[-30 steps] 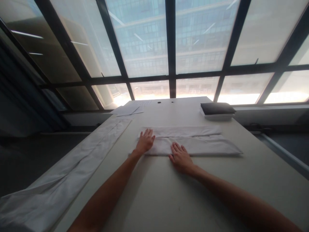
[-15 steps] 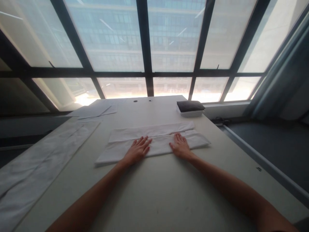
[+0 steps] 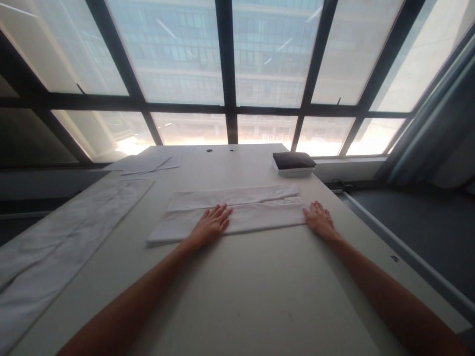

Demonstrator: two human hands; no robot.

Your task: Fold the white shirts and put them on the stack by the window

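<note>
A white cloth (image 3: 260,217), folded into a long strip with a lengthwise seam, lies across the white table (image 3: 237,287). My left hand (image 3: 211,223) rests flat on its near half, left of the middle, with the fingers spread. At the strip's right end is my right hand (image 3: 319,218), its fingers bent and close together around the near corner and the thumb at the cloth's edge. That corner is hidden under the hand.
Another white cloth (image 3: 67,237) is spread along the table's left side. Papers (image 3: 148,163) lie at the back left. A stack of folded white cloths with a dark one (image 3: 293,160) on top stands at the back right. Windows (image 3: 267,54) rise behind.
My right hand has moved right, from flat on the cloth to its right end, and its fingers have closed in. My left hand stays in about the same place.
</note>
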